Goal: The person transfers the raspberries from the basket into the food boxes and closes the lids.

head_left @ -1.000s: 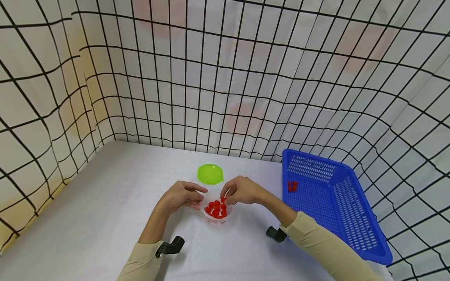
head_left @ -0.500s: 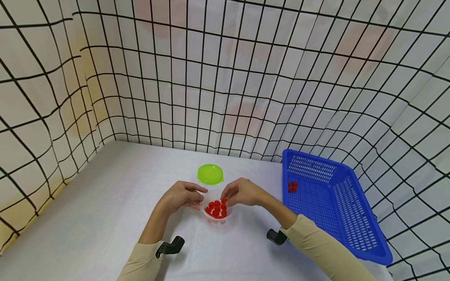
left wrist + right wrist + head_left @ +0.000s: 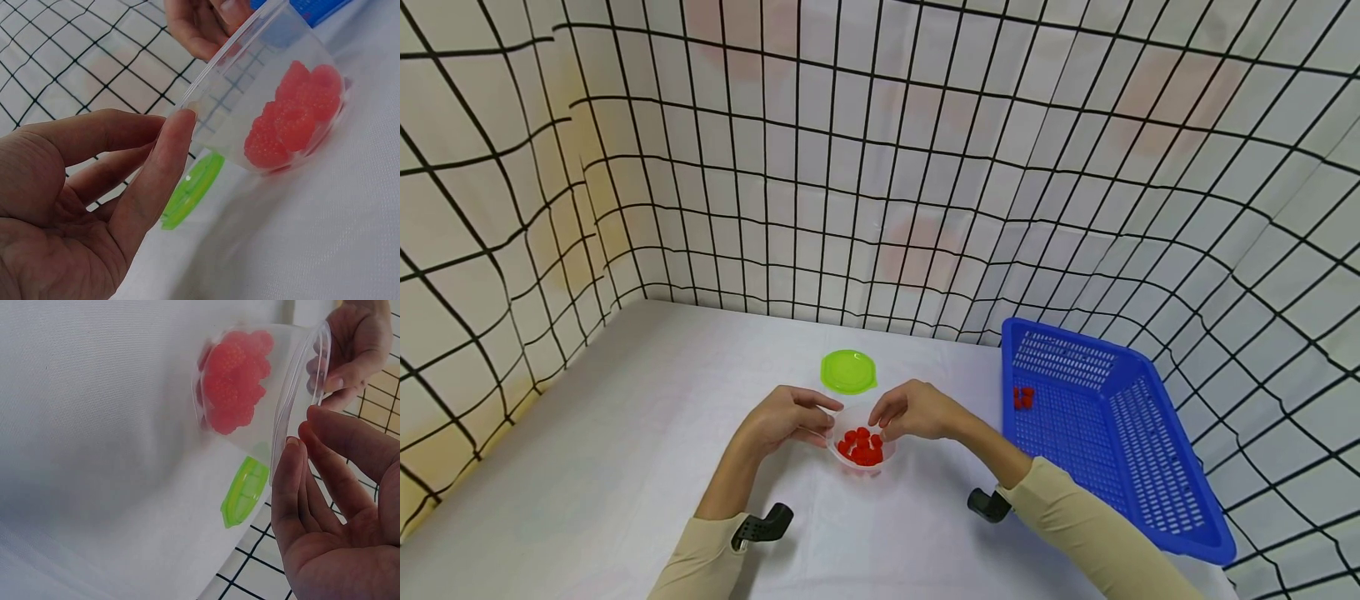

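Observation:
A clear plastic bowl (image 3: pixel 854 414) stands on the white cloth in the head view, with several raspberries (image 3: pixel 861 450) in its bottom. My left hand (image 3: pixel 785 418) pinches the bowl's rim from the left between thumb and fingers. Over the right side of the rim is my right hand (image 3: pixel 922 411), its fingertips bunched loosely near the thumb. In the right wrist view, no berry shows between those fingertips (image 3: pixel 291 450). The left wrist view shows the raspberries (image 3: pixel 292 119) heaped low against the clear wall. Behind the bowl lies a green lid (image 3: pixel 848 372), flat on the table.
A blue plastic basket (image 3: pixel 1120 348) stands on the right, with several small red pieces (image 3: pixel 1023 398) in its far left corner. Black wire mesh (image 3: pixel 820 158) over white cloth encloses the table (image 3: pixel 602 450) at the back and sides.
The raspberry pinched by my right hand has gone down into the bowl with the others. The berry heap has shifted. My left hand and the bowl stay in place.

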`<state>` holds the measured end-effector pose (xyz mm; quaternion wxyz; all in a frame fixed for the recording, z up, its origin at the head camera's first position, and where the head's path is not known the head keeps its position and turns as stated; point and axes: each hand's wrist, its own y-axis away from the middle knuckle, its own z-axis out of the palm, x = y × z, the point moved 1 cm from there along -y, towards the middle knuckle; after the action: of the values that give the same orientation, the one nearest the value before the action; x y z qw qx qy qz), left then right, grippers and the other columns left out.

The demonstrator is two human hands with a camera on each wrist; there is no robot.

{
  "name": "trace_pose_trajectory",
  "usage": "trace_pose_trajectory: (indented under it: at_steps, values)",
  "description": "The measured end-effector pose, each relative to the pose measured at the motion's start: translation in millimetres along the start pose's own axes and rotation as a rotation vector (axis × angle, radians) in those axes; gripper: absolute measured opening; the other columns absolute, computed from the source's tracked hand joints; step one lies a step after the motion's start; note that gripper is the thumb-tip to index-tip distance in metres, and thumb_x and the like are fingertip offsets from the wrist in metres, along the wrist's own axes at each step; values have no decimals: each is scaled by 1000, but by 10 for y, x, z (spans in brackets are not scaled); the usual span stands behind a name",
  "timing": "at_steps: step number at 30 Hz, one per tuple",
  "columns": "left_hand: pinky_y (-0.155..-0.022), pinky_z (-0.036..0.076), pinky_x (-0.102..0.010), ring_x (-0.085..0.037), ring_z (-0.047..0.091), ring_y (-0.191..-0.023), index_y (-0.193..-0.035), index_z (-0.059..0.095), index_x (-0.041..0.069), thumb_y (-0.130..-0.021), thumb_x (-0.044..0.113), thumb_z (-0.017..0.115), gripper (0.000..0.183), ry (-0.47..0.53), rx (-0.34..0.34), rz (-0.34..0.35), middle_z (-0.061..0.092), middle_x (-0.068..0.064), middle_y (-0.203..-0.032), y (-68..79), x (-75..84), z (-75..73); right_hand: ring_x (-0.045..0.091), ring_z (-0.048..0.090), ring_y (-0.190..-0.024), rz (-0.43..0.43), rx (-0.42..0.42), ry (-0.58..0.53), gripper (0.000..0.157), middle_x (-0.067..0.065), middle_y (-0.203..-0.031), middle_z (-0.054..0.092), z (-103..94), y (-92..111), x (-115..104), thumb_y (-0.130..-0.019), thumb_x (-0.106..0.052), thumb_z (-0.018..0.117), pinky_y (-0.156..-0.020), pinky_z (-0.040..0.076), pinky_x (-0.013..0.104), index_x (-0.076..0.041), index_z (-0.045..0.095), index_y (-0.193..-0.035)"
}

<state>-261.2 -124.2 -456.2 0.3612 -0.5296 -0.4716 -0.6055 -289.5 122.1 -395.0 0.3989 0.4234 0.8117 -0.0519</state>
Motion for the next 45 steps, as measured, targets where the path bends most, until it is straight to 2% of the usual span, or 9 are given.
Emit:
trace_pose_trajectory:
  at_steps: [6,11,16,25,33,41,45]
  values:
    - [-71,65,-34,-19,70,-72,-120,68,-10,-95,4,63,30,-3,0,1,74,-12,-92,-8,1,-5,14,66,-87,8,4,1,22,-1,-93,73,0,-4,-6,-86,-8,74,-80,62,30,-7,77,-108]
    - [-71,65,-34,-19,70,-72,-120,68,-10,-95,4,63,29,-2,-1,4,74,-13,-91,-14,-4,-4,14,68,-87,20,9,-15,22,2,-93,75,-13,13,-12,-87,-9,75,-84,62,36,-7,76,-109]
    - [-71,65,-34,-19,70,-71,-119,69,-9,-95,5,64,29,-5,6,1,74,-13,-91,-10,-5,-1,14,71,-89,42,40,-21,22,1,-94,76,-99,47,-24,-89,-12,75,-88,61,40,-10,76,-110]
    - [-71,65,-34,-19,70,-71,-120,68,-11,-94,3,64,30,9,-12,7,74,-13,-91,-7,-11,-5,17,72,-91,37,168,-3,21,1,-98,77,-499,207,-39,-89,-19,77,-91,60,43,-17,77,-109]
    - [-72,65,-34,-19,70,-72,-119,69,-9,-94,3,65,29,9,-2,10,73,-13,-93,-1,-14,-15,19,71,-95,55,266,30,25,1,-103,77,-828,413,27,-90,-23,77,-93,59,45,-18,75,-114]
    - [-71,65,-34,-18,69,-72,-122,67,-11,-94,3,64,32,11,-16,12,73,-15,-96,6,0,-23,21,70,-100,134,367,44,30,6,-115,74,-1163,652,212,-90,-32,77,-96,56,49,-21,73,-118]
    - [-71,65,-33,-18,70,-72,-123,67,-11,-94,4,64,32,9,-17,4,72,-17,-98,1,4,-16,25,71,-102,167,397,45,34,10,-117,73,-1276,749,359,-91,-31,76,-95,58,50,-17,72,-122]
